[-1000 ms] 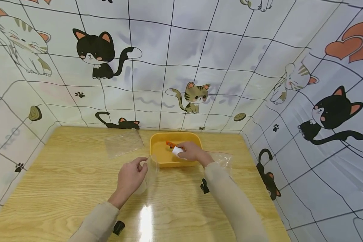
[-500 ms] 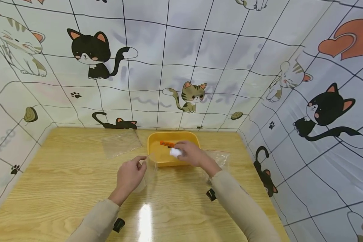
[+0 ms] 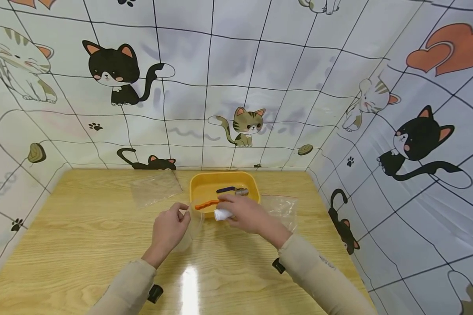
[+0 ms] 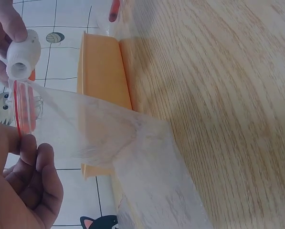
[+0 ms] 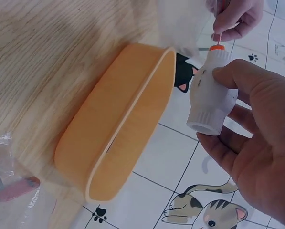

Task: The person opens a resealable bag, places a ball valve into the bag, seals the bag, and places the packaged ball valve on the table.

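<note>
In the head view my right hand (image 3: 247, 215) holds a white plastic ball valve (image 3: 223, 214) with an orange lever handle (image 3: 206, 204), over the front of a yellow tray (image 3: 195, 187). The right wrist view shows thumb and fingers around the valve's ribbed body (image 5: 210, 98). My left hand (image 3: 171, 230) pinches the top edge of a clear zip bag (image 4: 142, 167) with a red line along its mouth. The bag hangs down to the table, and the valve is at its mouth; the left wrist view does not settle whether the handle is inside.
A metal valve with a dark blue handle (image 3: 226, 190) lies in the tray. Right of the tray is a clear bag (image 3: 282, 209) holding something with a red handle (image 5: 19, 189). Another clear bag (image 3: 156, 188) lies flat at the back left. Cat-patterned cloth walls surround the wooden table.
My right hand has brought the white valve from inside the tray toward me and the left hand's bag, uncovering the blue-handled valve. The left hand stays nearly still, gripping the bag.
</note>
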Demonstrator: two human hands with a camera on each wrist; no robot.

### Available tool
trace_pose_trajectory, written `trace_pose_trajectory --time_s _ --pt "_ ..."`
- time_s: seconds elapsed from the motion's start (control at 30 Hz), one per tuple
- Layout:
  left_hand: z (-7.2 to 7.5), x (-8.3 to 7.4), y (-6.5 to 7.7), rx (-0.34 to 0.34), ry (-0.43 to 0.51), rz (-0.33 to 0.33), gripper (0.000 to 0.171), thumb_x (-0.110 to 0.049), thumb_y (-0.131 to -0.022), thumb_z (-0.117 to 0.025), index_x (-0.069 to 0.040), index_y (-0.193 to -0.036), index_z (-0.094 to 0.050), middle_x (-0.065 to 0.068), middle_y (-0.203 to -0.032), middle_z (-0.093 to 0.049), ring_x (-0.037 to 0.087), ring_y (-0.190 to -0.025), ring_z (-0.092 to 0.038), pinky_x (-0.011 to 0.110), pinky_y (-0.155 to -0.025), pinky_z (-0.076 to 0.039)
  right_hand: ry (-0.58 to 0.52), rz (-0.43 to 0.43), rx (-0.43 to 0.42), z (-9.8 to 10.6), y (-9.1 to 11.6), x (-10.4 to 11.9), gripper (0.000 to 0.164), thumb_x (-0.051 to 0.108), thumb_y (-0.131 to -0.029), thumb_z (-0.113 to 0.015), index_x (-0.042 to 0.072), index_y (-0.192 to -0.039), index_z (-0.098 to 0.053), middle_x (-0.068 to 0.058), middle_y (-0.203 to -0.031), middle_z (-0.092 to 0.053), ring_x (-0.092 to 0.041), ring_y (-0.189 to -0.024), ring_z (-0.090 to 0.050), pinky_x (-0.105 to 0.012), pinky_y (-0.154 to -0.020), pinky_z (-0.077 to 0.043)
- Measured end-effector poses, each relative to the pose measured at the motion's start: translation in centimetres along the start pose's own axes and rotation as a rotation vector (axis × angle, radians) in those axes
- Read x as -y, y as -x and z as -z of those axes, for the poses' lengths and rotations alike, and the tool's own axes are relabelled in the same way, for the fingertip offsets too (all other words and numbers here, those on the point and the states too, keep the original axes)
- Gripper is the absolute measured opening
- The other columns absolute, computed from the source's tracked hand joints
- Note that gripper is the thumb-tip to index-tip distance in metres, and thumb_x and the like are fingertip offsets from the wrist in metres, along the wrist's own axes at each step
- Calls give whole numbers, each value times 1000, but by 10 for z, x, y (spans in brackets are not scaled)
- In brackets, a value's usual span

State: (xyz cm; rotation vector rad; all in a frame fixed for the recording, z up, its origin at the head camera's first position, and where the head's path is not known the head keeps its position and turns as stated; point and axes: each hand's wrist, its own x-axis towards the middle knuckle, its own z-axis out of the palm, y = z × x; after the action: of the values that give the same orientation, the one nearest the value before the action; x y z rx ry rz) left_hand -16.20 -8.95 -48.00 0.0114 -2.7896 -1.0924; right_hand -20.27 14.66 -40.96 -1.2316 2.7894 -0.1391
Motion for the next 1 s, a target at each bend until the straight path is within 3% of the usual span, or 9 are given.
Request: trace_pose_trajectory --time_s 0.13,0.4,0.77,1.0 --pt "-1 -1 2 -6 11 -1 17 -22 -93 -59 -10 -101 -67 -1 -69 -66 8 -47 -50 26 -47 -41 111 21 9 -1 0 8 36 21 -91 -66 23 -127 -62 -2 -143 -52 -22 -117 -61 -37 -96 -51" --pt "-3 -6 5 -17 -18 -44 13 -21 -92 -63 -11 -98 -68 -4 -65 -62 8 -46 -46 25 -44 -37 244 52 39 -3 -8 26 39 23 -89 -69 25 -128 -61 1 -143 -53 -22 -109 -61 -35 -95 -50" --pt "-7 -8 8 -63 -11 -105 8 -19 -91 -64 -13 -93 -68 -7 -60 -57 6 -44 -41 22 -42 -33 267 65 42 -11 -19 41 39 29 -90 -69 25 -127 -57 4 -144 -52 -19 -106 -61 -35 -94 -50" --pt "-7 -11 10 -73 31 -103 5 -18 -91 -63 -14 -90 -67 -7 -61 -59 4 -44 -42 21 -42 -34 213 57 -57 -23 -24 46 40 30 -90 -69 22 -127 -59 1 -136 -54 -17 -97 -61 -32 -86 -52"
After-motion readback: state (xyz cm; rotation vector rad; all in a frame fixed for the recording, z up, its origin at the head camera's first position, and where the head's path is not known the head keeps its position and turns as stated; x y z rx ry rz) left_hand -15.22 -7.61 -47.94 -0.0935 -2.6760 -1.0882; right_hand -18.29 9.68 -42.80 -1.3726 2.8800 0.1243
